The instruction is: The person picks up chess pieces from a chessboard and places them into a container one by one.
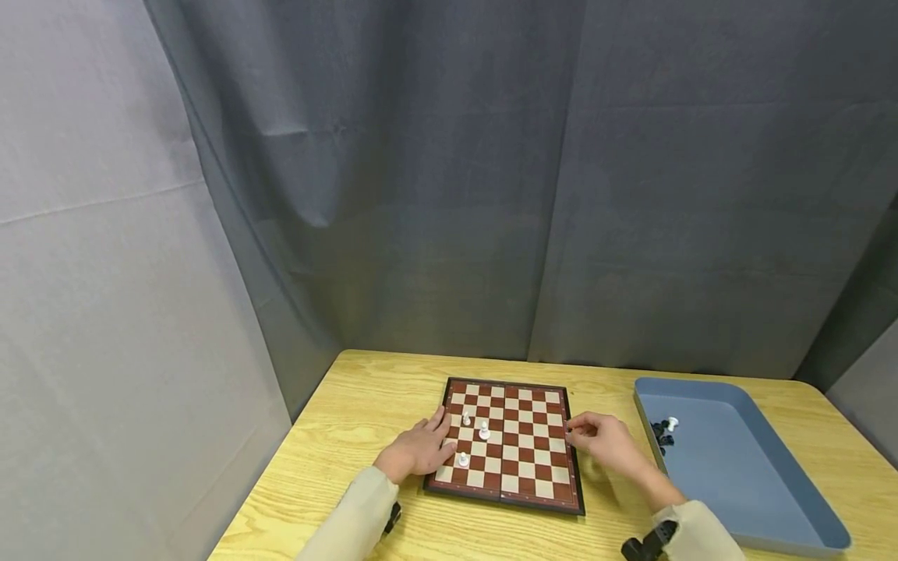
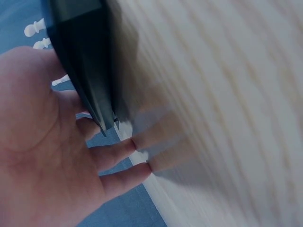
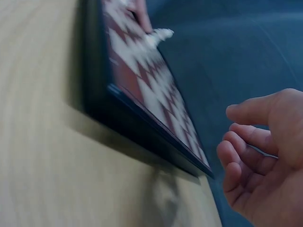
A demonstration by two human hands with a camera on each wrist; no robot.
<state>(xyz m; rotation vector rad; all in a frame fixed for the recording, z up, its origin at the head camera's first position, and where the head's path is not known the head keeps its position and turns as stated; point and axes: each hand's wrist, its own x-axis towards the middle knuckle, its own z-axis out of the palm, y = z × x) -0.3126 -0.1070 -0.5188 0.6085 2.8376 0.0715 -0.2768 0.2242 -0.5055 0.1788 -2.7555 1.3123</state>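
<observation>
– What's gripped?
– Can't tell for the right hand (image 1: 603, 444), fingers curled by the chessboard's (image 1: 533, 444) right edge; the left hand (image 1: 419, 447) has fingers spread at its left.
– Beyond?
– White pieces (image 1: 484, 431) on its left half; farther right, a blue tray (image 1: 744, 467) with black pieces (image 1: 659, 431).

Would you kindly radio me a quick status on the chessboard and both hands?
Left hand at left edge; right hand by right edge, grip unclear. Chessboard open flat, three white pieces showing. No obstruction visible.
</observation>
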